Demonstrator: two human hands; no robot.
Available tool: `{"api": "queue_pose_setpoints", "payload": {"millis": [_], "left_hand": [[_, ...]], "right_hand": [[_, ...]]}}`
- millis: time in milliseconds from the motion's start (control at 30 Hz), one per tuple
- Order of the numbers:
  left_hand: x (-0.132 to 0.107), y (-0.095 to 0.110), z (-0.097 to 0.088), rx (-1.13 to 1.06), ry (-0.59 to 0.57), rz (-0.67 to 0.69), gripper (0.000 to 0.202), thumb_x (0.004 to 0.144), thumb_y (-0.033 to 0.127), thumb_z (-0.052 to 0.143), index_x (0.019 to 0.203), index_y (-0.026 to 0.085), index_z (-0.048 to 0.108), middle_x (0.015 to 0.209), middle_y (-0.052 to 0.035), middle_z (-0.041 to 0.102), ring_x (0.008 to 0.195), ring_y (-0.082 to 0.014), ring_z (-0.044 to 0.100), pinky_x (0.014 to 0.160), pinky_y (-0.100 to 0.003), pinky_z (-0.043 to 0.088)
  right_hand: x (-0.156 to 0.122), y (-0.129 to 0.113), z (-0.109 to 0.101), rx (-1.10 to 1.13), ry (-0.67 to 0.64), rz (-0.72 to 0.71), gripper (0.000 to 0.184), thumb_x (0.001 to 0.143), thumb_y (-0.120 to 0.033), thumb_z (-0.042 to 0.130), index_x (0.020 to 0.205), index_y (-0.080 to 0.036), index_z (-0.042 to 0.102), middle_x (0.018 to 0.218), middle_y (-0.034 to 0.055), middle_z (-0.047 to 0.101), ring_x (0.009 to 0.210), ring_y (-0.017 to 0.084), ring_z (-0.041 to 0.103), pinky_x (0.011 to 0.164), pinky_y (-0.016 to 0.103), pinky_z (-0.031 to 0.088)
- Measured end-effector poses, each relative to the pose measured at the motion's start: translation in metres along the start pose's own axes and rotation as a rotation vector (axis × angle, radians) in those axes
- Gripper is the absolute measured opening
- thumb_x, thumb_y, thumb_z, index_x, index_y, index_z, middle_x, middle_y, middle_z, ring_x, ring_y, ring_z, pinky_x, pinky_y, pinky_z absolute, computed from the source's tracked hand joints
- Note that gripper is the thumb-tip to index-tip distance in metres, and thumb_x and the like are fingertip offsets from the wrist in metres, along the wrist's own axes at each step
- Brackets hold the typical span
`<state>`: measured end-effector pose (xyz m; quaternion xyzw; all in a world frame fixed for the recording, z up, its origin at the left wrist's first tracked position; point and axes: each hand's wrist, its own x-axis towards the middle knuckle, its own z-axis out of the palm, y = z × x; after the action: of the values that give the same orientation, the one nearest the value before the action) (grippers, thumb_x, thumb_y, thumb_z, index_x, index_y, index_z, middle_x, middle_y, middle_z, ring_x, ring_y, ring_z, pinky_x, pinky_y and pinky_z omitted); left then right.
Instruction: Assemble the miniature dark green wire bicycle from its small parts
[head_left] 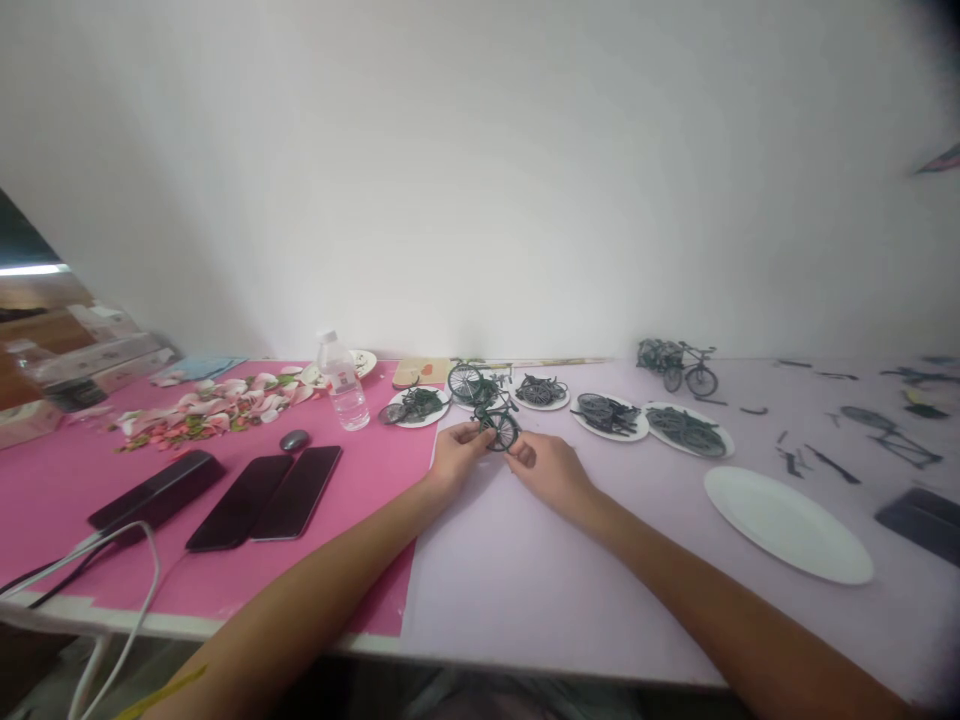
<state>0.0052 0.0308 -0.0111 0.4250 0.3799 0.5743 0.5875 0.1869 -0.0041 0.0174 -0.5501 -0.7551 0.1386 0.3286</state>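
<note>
Held between both hands in the middle of the table is a small dark toy bicycle (501, 430), its wheels and frame visible above the fingers. My left hand (459, 455) pinches its left side with thumb and fingers. At its lower right, my right hand (547, 468) has its fingertips closed against the front wheel. Just behind stands a white plate (471, 404) with dark bicycle parts and a bicycle wheel (466, 383). To its right is a plate of grey wheels (541, 391), and to the left a plate of dark green parts (417, 405).
Two more plates of parts (609, 416) (690, 430) and a bare white plate (787, 525) lie to the right. Assembled toy bicycles (690, 370) stand by the wall. Leftward are a water bottle (345, 385), two phones (296, 492), a power bank (157, 492) and artificial petals (217, 408).
</note>
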Motion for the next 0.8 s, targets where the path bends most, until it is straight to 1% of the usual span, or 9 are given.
{"api": "queue_pose_setpoints", "payload": {"millis": [233, 400, 533, 800], "left_hand": [[-0.0013, 0.0025, 0.0019, 0.014, 0.007, 0.004, 0.048, 0.061, 0.046, 0.096, 0.088, 0.011, 0.077, 0.088, -0.0111, 0.077, 0.076, -0.0184, 0.07, 0.076, -0.029, 0.055], [0.0006, -0.0009, 0.0, 0.045, 0.011, 0.014, 0.049, 0.063, 0.047, 0.095, 0.09, 0.011, 0.077, 0.087, -0.0106, 0.077, 0.076, -0.0179, 0.07, 0.074, -0.027, 0.054], [0.0022, -0.0036, -0.0015, 0.06, 0.009, 0.031, 0.049, 0.064, 0.048, 0.094, 0.091, 0.011, 0.076, 0.087, -0.0106, 0.076, 0.077, -0.0182, 0.07, 0.075, -0.027, 0.055], [0.0017, -0.0016, -0.0003, 0.054, 0.025, 0.022, 0.048, 0.064, 0.047, 0.094, 0.09, 0.011, 0.076, 0.087, -0.011, 0.076, 0.077, -0.0184, 0.07, 0.074, -0.028, 0.055]], "right_hand": [[-0.0008, -0.0011, -0.001, -0.011, -0.025, 0.001, 0.01, 0.091, -0.025, 0.066, 0.082, -0.023, 0.063, 0.076, -0.003, 0.073, 0.068, 0.016, 0.065, 0.064, 0.026, 0.041], [-0.0005, 0.0004, -0.0001, 0.001, -0.038, -0.003, 0.009, 0.092, -0.025, 0.066, 0.084, -0.023, 0.063, 0.079, -0.0027, 0.074, 0.07, 0.016, 0.066, 0.065, 0.025, 0.041], [-0.0007, 0.0008, 0.0006, 0.013, -0.037, -0.002, 0.009, 0.093, -0.026, 0.065, 0.084, -0.023, 0.062, 0.079, -0.002, 0.074, 0.07, 0.017, 0.066, 0.066, 0.026, 0.042], [-0.0014, 0.0008, 0.0012, 0.057, -0.027, -0.032, 0.012, 0.095, -0.029, 0.062, 0.084, -0.023, 0.06, 0.078, -0.0004, 0.074, 0.069, 0.018, 0.066, 0.068, 0.027, 0.045]]}}
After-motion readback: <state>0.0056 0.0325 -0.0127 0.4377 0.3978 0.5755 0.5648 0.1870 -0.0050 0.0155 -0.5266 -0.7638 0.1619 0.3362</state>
